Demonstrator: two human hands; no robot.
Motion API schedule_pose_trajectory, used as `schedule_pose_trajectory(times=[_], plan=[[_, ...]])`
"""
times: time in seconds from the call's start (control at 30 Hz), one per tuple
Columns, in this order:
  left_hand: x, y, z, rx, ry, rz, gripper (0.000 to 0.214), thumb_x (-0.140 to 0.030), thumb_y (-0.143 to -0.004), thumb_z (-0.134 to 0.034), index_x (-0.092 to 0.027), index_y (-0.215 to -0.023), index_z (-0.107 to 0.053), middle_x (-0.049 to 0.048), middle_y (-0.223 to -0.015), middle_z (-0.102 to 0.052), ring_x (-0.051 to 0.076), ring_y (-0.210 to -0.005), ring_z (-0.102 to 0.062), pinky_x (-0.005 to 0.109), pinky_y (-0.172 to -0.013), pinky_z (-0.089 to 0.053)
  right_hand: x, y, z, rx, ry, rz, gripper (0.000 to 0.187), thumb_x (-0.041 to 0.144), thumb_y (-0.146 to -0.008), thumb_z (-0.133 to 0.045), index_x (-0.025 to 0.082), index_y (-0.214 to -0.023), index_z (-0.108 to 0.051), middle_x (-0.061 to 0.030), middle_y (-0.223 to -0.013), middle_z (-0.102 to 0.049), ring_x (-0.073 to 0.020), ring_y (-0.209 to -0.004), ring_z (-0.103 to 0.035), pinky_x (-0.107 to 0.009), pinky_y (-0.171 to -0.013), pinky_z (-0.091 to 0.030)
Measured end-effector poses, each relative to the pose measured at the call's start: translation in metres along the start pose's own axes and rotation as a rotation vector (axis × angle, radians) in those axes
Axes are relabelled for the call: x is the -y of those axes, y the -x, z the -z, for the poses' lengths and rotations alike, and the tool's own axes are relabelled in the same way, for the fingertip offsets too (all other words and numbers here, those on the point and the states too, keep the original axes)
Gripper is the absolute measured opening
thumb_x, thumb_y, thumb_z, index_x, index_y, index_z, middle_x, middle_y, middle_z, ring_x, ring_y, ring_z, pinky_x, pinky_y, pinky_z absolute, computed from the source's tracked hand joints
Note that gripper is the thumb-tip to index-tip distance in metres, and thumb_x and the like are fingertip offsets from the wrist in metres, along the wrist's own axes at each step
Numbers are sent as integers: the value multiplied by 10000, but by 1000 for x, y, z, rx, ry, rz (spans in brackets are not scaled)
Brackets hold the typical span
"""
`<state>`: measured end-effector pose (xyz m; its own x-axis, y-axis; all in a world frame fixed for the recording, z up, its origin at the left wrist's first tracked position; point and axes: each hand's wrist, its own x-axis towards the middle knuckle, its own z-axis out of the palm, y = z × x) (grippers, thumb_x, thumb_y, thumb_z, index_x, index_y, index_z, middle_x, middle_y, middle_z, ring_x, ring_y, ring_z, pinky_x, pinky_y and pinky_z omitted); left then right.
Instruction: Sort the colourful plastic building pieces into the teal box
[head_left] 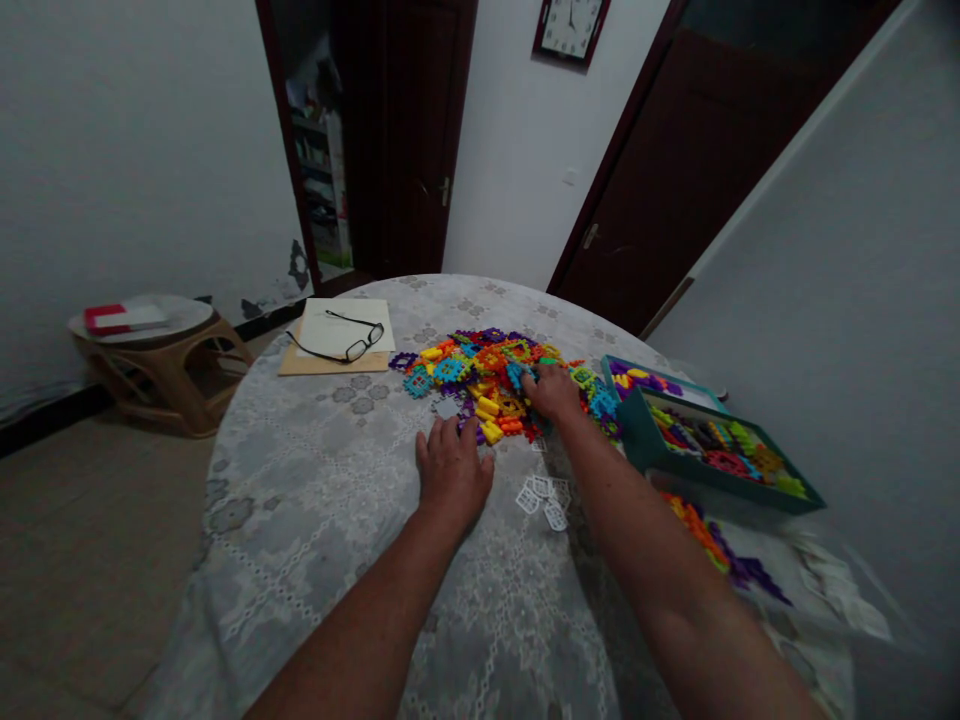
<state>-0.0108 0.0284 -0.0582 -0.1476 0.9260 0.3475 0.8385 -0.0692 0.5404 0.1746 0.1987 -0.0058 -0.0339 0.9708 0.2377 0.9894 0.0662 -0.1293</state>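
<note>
A heap of small plastic building pieces in orange, yellow, blue and purple lies in the middle of a round table with a lace cloth. My left hand rests flat on the cloth just before the heap, fingers stretched towards it, holding nothing. My right hand lies on the right part of the heap with its fingers curled down among the pieces; what they grip is hidden. A few white pieces lie between my forearms.
A teal box with more coloured pieces stands at the right. Further pieces lie near the table's right edge. Spectacles rest on papers at the back left. A low stool with a red book stands left of the table.
</note>
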Motion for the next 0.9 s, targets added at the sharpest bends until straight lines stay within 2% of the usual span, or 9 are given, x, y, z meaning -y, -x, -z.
schedule_pose_trajectory(times=[0.17, 0.37, 0.57, 0.7, 0.8, 0.9], plan=[[-5, -2, 4, 53, -47, 1, 747, -364, -925, -759, -165, -1594, -494, 206, -1545, -625, 398, -1507, -492, 628, -1301, -258, 1, 33, 5, 33, 34, 118, 481, 506, -1083, -495, 180, -1340, -739, -170, -1300, -742, -324, -1232, -662, -411, -1080, -466], [-3, -5, 3, 56, -54, -92, 813, -436, -849, -833, -113, -1525, -517, 214, -1367, -693, 388, -1323, -620, 510, -1176, -426, 7, 77, 3, -48, -28, 243, 473, 441, -1032, -598, 193, -1424, -691, -147, -1413, -693, -318, -1324, -592, -412, -1153, -415], [-3, -8, 6, 109, 4, -110, 694, -441, -839, -848, -101, -1385, -586, 195, -1273, -707, 366, -1233, -645, 455, -1089, -482, 5, 113, 6, -69, -81, 279, 470, 356, -986, -635, 172, -1415, -693, -155, -1381, -683, -320, -1263, -600, -427, -1125, -437], [-8, -6, 12, 160, 93, -165, 599, -447, -839, -841, -148, -1306, -614, 166, -1240, -713, 345, -1178, -665, 443, -1021, -507, -7, 140, 3, -78, -168, 297, 456, 276, -977, -600, 127, -1402, -674, -167, -1288, -706, -306, -1211, -623, -419, -1105, -452], [-12, -2, 15, 254, 123, -269, 405, -351, -836, -823, -187, -1165, -655, 127, -1180, -722, 323, -1141, -672, 424, -996, -512, -15, 159, 0, -88, -245, 319, 415, 230, -938, -605, 140, -1333, -693, -148, -1216, -727, -301, -1158, -636, -427, -1078, -468], [-13, 2, 15, 308, 169, -356, 358, -262, -830, -797, -205, -1156, -660, 105, -1171, -720, 300, -1135, -673, 407, -996, -519, -20, 175, -3, -100, -354, 370, 334, 175, -874, -606, 184, -1183, -731, -122, -1181, -737, -286, -1114, -649, -432, -1055, -492]])
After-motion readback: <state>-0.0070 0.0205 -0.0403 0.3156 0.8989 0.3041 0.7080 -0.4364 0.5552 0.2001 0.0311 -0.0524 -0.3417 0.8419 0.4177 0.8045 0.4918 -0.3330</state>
